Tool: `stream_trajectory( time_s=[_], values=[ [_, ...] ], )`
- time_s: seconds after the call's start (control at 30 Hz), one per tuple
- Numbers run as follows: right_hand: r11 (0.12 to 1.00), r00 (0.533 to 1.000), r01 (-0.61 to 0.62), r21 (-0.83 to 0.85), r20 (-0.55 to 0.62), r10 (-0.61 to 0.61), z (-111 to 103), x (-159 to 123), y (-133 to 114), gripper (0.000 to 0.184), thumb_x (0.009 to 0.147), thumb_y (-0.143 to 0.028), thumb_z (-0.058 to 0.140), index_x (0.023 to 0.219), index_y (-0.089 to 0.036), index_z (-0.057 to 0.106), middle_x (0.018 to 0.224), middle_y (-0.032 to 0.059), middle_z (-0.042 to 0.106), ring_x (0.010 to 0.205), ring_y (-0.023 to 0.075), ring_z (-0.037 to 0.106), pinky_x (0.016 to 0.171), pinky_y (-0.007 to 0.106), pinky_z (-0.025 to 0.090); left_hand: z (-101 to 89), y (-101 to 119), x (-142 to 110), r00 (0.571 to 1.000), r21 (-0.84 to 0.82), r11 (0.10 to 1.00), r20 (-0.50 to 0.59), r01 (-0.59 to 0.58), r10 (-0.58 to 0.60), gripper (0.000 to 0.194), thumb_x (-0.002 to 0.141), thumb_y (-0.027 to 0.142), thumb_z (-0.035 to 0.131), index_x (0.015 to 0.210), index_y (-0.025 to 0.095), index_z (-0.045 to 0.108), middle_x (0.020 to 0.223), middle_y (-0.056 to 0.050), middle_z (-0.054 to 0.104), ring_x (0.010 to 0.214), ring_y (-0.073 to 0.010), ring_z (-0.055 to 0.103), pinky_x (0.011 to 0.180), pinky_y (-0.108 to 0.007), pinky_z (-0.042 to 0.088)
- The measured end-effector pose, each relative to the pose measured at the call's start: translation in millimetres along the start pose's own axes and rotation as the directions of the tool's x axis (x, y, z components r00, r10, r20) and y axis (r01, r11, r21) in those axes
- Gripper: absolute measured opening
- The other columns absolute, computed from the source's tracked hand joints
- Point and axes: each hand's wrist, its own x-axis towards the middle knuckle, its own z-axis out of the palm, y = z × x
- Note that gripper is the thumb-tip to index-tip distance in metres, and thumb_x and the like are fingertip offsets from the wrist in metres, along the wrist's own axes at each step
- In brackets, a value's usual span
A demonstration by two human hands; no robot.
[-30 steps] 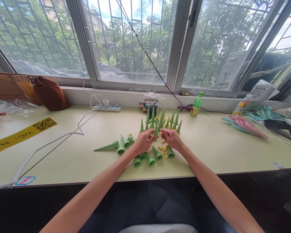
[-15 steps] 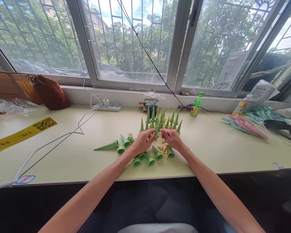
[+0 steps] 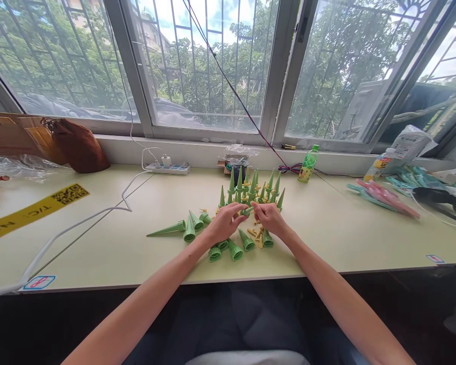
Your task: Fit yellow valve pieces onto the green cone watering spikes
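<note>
My left hand (image 3: 227, 222) grips a green plastic plant-watering spike (image 3: 247, 211) between thumb and fingers. The spike lies tilted, its narrow end toward my right hand (image 3: 270, 217). That hand is closed in a pinch close to the spike's tip; whatever is in its fingers is too small to make out. Just beyond both hands, a group of green spikes (image 3: 252, 186) stands points up, with small yellow fittings on them. Loose yellow fittings (image 3: 259, 234) lie below my right hand. Several more green spikes (image 3: 235, 251) lie on their sides nearer the table edge.
A green-labelled bottle (image 3: 308, 165) stands at the back by the windowsill. Left of it are a small box (image 3: 237, 161) and a power strip (image 3: 169, 168) with a white cable. Pink and teal plastic packets (image 3: 387, 197) lie at right, a brown bag (image 3: 79, 147) at far left.
The spike in my left hand has tipped from upright to nearly lying, its point swinging right toward my right hand. Both hands stay in almost the same place.
</note>
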Motion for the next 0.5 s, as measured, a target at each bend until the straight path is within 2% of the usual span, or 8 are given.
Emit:
stream_trajectory(
  time_s=[0.17,0.33,0.43,0.5],
  values=[
    [0.999,0.999,0.052,-0.003,0.009,-0.052,-1.7,-1.3,-4.9,0.054,0.098,-0.051,0.039,0.057,-0.017,0.049,0.053,-0.0005,0.053,0.049,0.0101,0.046,0.054,0.024,0.034,-0.9,3.4,1.3,0.999,-0.034,0.999,-0.037,0.029,-0.03,0.024,0.089,0.026,0.058,0.112,0.02,0.066,0.102,-0.008,0.065,0.061,-0.0097,0.059,0.056,-0.022,0.051],
    [0.999,0.999,0.052,-0.006,-0.017,-0.052,-2.8,-2.4,-5.9,0.051,0.098,-0.051,0.039,0.061,-0.017,0.05,0.054,-0.0009,0.05,0.05,0.0102,0.044,0.054,0.024,0.032,-3.3,9.5,2.2,0.994,-0.083,0.992,-0.049,0.092,-0.097,0.03,0.085,0.021,0.058,0.114,0.018,0.062,0.111,-0.009,0.064,0.062,-0.0097,0.061,0.052,-0.022,0.052],
    [0.999,0.996,0.035,-0.006,-0.08,-0.035,-4.0,-2.0,-5.3,0.05,0.098,-0.052,0.039,0.062,-0.018,0.049,0.055,-0.0013,0.049,0.051,0.0103,0.042,0.053,0.025,0.032,-3.8,12.2,2.8,0.985,-0.162,0.974,-0.044,0.16,-0.169,0.036,0.086,0.028,0.058,0.121,0.018,0.055,0.111,-0.01,0.063,0.058,-0.0094,0.061,0.045,-0.021,0.051],
    [1.0,0.993,0.024,-0.001,-0.12,-0.024,-4.7,-1.6,-5.1,0.05,0.098,-0.052,0.039,0.063,-0.018,0.049,0.056,-0.0012,0.049,0.051,0.0103,0.041,0.053,0.025,0.032,-3.7,13.3,3.4,0.974,-0.252,0.944,-0.026,0.213,-0.227,0.04,0.088,0.037,0.057,0.122,0.018,0.05,0.1,-0.008,0.064,0.055,-0.0104,0.061,0.04,-0.021,0.049]
  ],
)
